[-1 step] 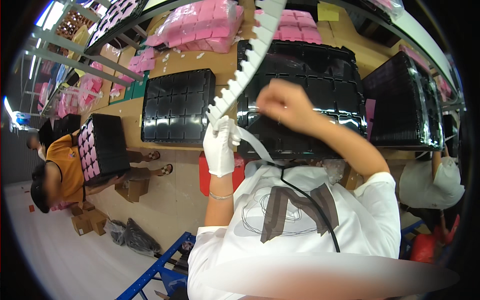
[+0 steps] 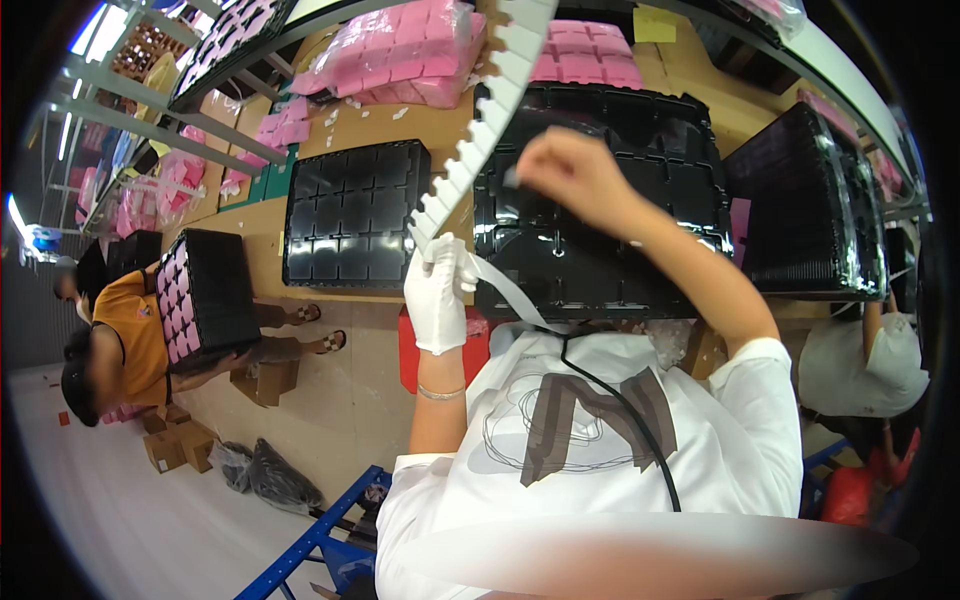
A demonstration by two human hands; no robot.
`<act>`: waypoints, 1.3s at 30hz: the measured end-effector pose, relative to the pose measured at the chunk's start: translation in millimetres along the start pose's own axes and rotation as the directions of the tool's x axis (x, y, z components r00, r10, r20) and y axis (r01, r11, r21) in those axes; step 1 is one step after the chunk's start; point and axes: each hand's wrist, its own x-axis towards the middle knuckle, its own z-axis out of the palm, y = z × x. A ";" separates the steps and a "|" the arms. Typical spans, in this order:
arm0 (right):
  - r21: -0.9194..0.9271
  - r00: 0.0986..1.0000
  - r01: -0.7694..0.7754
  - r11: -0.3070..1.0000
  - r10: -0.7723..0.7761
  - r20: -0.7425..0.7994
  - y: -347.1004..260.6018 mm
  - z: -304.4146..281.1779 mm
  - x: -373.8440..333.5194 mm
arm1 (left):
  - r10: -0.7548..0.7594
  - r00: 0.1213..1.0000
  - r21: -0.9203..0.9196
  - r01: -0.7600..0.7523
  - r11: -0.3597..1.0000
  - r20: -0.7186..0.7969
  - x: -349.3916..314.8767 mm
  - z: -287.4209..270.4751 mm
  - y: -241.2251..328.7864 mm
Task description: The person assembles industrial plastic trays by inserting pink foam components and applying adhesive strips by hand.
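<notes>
My left hand (image 2: 440, 295), in a white glove, is closed round a long white strip (image 2: 492, 125). Small tabs stand out along one edge of the strip, which curves up past the top of the picture. A smooth tail of it hangs from the glove towards my shirt. My bare right hand (image 2: 575, 175) is raised above a large black compartment tray (image 2: 610, 255), with its fingers pinched together. A small pale piece (image 2: 512, 178) shows at its fingertips, slightly blurred. The hand is apart from the strip.
Left of the strip lies a smaller black tray (image 2: 355, 215). A tall stack of black trays (image 2: 805, 210) stands at right. Wrapped pink foam blocks (image 2: 400, 55) lie behind. At left a person in orange (image 2: 130, 330) carries black trays with pink inserts. A red bin (image 2: 408, 350) is below the table.
My right hand has moved slightly up, and the pale piece at its fingertips now shows. The upper part of the strip has swung a little left. My left hand has barely moved.
</notes>
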 end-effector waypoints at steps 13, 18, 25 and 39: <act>-0.435 0.992 0.048 0.899 0.010 0.129 146.0 -13.6 121.5 | -0.107 0.994 0.072 0.107 0.992 -0.009 12.9 6.0 -1.9; -0.581 0.983 0.183 0.793 -0.148 0.108 169.7 -8.9 133.0 | -0.087 0.996 0.069 0.086 0.994 0.012 22.7 4.1 -5.1; -0.536 0.987 0.159 0.829 -0.114 0.115 178.5 -14.3 134.5 | -0.116 0.992 0.114 0.109 0.987 0.055 26.4 5.4 -2.8; -0.581 0.990 0.136 0.802 -0.082 0.119 180.3 -8.3 138.1 | -0.101 0.984 0.117 0.085 0.990 0.147 26.3 -9.9 -7.2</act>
